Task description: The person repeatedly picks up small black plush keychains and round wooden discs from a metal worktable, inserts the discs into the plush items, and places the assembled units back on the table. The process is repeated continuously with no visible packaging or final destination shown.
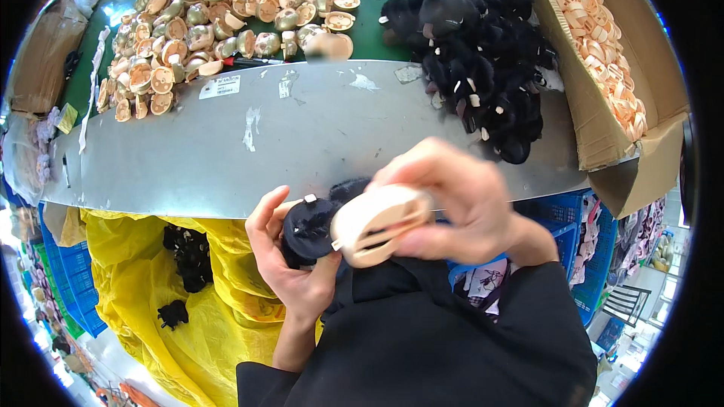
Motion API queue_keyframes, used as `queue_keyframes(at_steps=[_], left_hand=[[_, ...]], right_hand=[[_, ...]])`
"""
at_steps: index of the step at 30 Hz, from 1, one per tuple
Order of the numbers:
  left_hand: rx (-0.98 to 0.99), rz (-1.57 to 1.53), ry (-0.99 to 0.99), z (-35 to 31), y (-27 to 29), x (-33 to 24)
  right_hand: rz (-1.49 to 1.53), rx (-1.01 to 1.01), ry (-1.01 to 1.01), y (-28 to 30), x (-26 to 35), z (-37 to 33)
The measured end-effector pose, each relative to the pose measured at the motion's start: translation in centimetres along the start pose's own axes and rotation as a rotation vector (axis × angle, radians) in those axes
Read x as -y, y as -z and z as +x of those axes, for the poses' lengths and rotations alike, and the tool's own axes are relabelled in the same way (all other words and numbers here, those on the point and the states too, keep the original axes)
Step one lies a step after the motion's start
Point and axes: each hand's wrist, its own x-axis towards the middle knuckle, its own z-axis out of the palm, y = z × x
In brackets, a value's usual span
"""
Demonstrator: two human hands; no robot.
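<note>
Low over my lap, just in front of the table edge, my left hand [302, 283] is closed around a black plush piece [308, 227] with a small pale tab on top. Beside it my right hand [464, 196] pinches a hollow beige plastic shell [373, 227] with slots in its open side, its thumb along the lower edge. The shell overlaps the right of the plush piece in view; whether the two touch I cannot tell. Motion blurs the right hand slightly.
Many face-like plastic shells [204, 26] lie heaped at the far left of the metal table [317, 128]. Black plush pieces [483, 53] pile up right of centre. A cardboard box [562, 68] holds peach plastic parts. A yellow bag [128, 271] with black pieces hangs below left.
</note>
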Motion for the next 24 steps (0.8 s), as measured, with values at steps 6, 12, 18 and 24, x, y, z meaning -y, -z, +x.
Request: queue_keyframes(at_steps=[6,12,18,24], left_hand=[[0.025,-0.093,0.174,-0.5,0.9,-0.7],[-0.069,-0.138,0.243,-0.1,0.7,-1.1],[0.025,-0.101,0.237,0.2,1.6,-0.6],[0.122,-0.011,0.138,0.6,2.0,-0.5]], right_hand=[[-0.027,-0.035,0.073,-4.5,-2.9,1.5],[0.168,0.014,-0.023,-4.5,-3.1,1.2],[0.013,0.046,0.004,-4.8,-3.0,1.3],[-0.096,0.055,-0.025,-4.7,-4.0,0.8]])
